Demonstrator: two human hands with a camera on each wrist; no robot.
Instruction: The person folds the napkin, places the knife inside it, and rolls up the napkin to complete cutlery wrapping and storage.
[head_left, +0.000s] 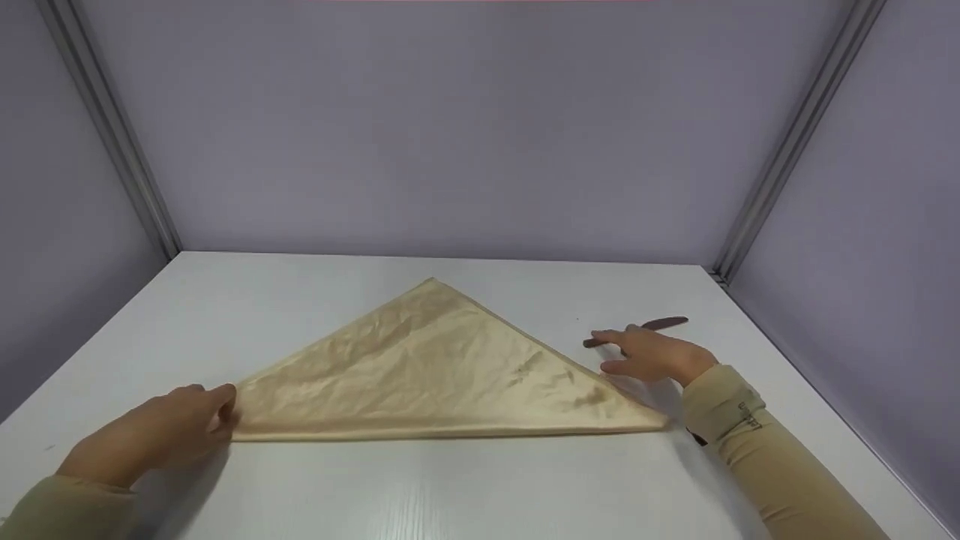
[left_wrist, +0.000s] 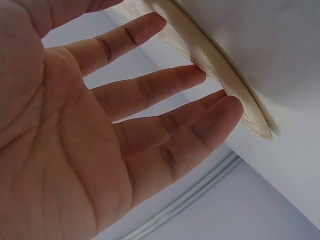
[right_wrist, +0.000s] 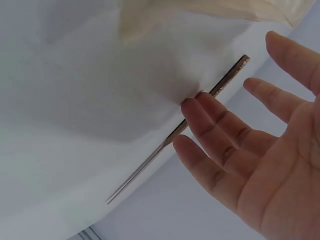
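Our cloth (head_left: 435,375) lies folded in a triangle on the table (head_left: 465,487). Our left hand (head_left: 161,431) touches its left corner, fingers straight; our right hand (head_left: 652,354) hovers spread over the stick (head_left: 664,324).

Satiny beige cloth (head_left: 427,375), matt white table (head_left: 480,487)

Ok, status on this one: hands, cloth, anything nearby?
Left hand open, fingers touching the cloth's left corner. Right hand open above the brown knife. Cloth flat, folded into a triangle.
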